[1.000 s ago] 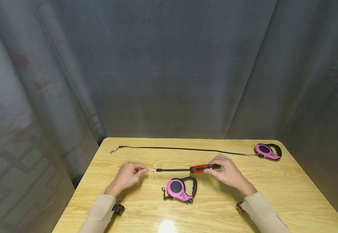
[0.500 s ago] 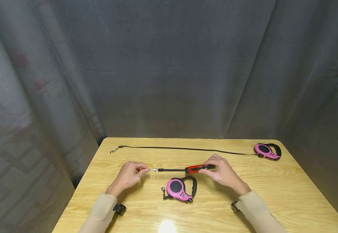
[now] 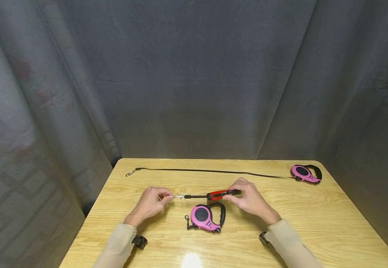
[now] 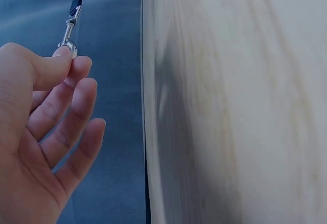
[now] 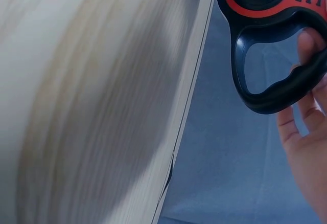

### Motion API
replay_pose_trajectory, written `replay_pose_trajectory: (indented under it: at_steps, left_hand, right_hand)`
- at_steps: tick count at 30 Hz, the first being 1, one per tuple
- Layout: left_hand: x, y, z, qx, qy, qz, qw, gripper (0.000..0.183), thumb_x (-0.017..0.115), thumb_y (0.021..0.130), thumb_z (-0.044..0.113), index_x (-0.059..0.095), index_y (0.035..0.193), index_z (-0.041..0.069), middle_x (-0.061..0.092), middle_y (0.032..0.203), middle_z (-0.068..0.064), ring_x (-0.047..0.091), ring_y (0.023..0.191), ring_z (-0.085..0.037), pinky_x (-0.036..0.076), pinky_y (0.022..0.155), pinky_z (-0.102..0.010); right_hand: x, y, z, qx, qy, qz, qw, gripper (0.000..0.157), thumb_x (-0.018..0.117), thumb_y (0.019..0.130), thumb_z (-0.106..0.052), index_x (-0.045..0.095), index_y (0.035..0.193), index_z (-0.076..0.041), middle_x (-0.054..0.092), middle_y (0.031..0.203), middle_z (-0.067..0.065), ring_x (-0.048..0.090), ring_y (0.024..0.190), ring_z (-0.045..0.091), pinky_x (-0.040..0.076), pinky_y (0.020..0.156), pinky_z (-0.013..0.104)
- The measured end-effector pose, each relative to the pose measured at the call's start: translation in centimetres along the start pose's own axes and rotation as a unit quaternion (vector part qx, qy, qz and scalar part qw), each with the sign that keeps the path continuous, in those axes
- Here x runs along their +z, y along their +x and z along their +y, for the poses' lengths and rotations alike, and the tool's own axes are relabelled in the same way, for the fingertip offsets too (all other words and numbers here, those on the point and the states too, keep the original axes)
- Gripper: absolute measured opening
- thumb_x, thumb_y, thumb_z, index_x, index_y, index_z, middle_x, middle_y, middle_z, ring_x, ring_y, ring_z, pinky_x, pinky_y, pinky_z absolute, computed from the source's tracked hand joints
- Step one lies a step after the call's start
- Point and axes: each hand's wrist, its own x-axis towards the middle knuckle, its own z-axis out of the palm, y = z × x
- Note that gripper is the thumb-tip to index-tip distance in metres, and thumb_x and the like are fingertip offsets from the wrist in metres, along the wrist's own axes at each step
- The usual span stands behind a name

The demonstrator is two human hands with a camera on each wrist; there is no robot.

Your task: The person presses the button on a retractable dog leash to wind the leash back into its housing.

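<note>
My left hand (image 3: 151, 204) pinches a silver snap hook (image 4: 69, 36) between thumb and forefinger, the other fingers loosely bent. From the hook a short black strap (image 3: 196, 196) runs straight to a red and black retractable leash (image 3: 216, 195). My right hand (image 3: 248, 198) holds that leash by its black loop handle (image 5: 286, 91), with the case turned edge-on in the head view. Just in front of the strap, a pink retractable leash (image 3: 202, 217) lies on the table, its small hook (image 3: 187, 219) at its left side.
Along the back of the wooden table (image 3: 314, 223), a second pink retractable leash (image 3: 302, 173) lies at the right. Its black strap (image 3: 207, 171) is drawn out leftward to a metal hook (image 3: 131, 172). Grey curtains (image 3: 194, 82) hang behind and at both sides.
My right hand has moved left with the red leash, and the strap between the hands has become shorter. The left hand has shifted slightly right with the hook.
</note>
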Motion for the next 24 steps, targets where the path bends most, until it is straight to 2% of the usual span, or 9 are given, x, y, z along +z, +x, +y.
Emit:
replay_pose_trajectory:
  at_steps: [8,14,24]
  left_hand:
    - [0.3,-0.1,0.3,-0.001,-0.004,-0.007,1.0000,0.006,0.078,0.098,0.024,0.083,0.096,0.026,0.080,0.087,0.011,0.061,0.068,0.003,0.049,0.066,-0.022]
    - [0.4,-0.1,0.6,0.013,-0.004,-0.009,0.9999,0.007,0.077,0.098,0.022,0.083,0.096,0.024,0.080,0.087,0.009,0.060,0.067,0.003,0.049,0.065,-0.022]
    - [0.8,0.1,1.6,0.025,0.001,-0.019,0.9995,0.007,0.077,0.098,0.023,0.083,0.097,0.025,0.079,0.084,0.009,0.060,0.068,0.004,0.049,0.067,-0.021]
  right_hand:
    - [0.9,0.2,-0.4,-0.006,0.009,-0.003,1.000,0.019,0.095,0.081,-0.027,0.083,0.093,-0.019,0.070,0.086,-0.012,0.061,0.081,0.005,0.053,0.069,0.031]
    - [1.1,0.4,-0.8,-0.002,0.011,-0.008,1.000,0.019,0.094,0.082,-0.027,0.084,0.095,-0.019,0.071,0.088,-0.012,0.060,0.083,0.004,0.054,0.071,0.032]
    - [1.8,0.8,-1.6,-0.006,0.023,-0.009,1.000,0.016,0.094,0.082,-0.028,0.083,0.093,-0.020,0.070,0.084,-0.014,0.059,0.082,0.005,0.050,0.071,0.027]
